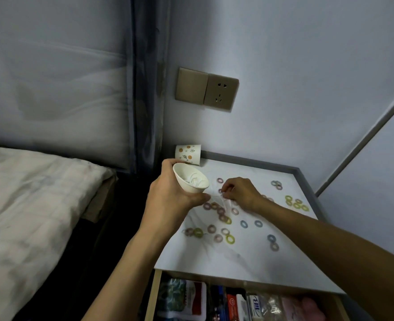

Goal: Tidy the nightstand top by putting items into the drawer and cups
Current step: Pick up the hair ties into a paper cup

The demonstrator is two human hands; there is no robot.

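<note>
My left hand [168, 193] grips a white paper cup [191, 180], tilted toward me above the left side of the nightstand top [237, 258]; something white lies inside it. My right hand [240, 192] reaches over the top and pinches a small white item [227, 202] among the hair ties. Several small coloured hair ties [221, 214] are scattered over the white surface, with a yellow-green cluster [295, 202] at the right. A second paper cup [188, 154] with a printed pattern stands at the back left corner.
The drawer [237, 300] below the top is pulled open and filled with packets and boxes. A bed [29, 205] with pale sheets lies to the left. A wall socket [206, 89] sits above the nightstand. A grey raised rim [307, 179] borders the top's back and right.
</note>
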